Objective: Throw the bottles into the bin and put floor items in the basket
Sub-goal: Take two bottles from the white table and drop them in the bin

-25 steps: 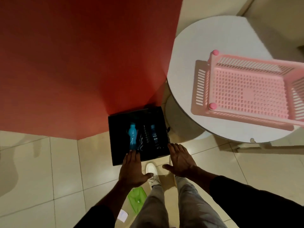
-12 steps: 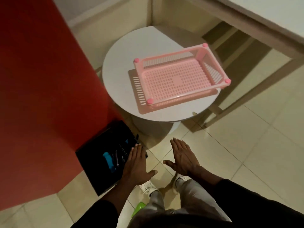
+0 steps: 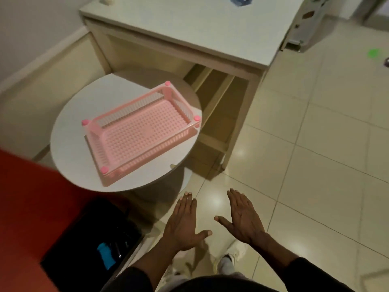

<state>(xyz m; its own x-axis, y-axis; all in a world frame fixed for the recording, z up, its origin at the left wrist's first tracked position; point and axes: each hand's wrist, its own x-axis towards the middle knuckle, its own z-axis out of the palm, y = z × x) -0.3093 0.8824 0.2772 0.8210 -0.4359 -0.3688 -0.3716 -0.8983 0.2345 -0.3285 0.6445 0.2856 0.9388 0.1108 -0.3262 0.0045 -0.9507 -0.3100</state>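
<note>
A black bin stands on the floor at the lower left, against a red wall. Inside it lie a blue bottle and a darker bottle. A pink perforated basket sits with nothing in it on a round white table. My left hand and my right hand hover flat over the tiled floor, fingers apart, holding nothing. Far off at the upper right, a small green item lies on the floor.
A white desk with open shelves stands behind the round table. The red wall fills the lower left. A pale appliance stands at the upper right. My shoes show below my hands. Beige tiles stretch to the right.
My view has swung up and to the right, away from the bin toward the desk and open floor. Both hands have moved off the bin's edge and stay spread and empty.
</note>
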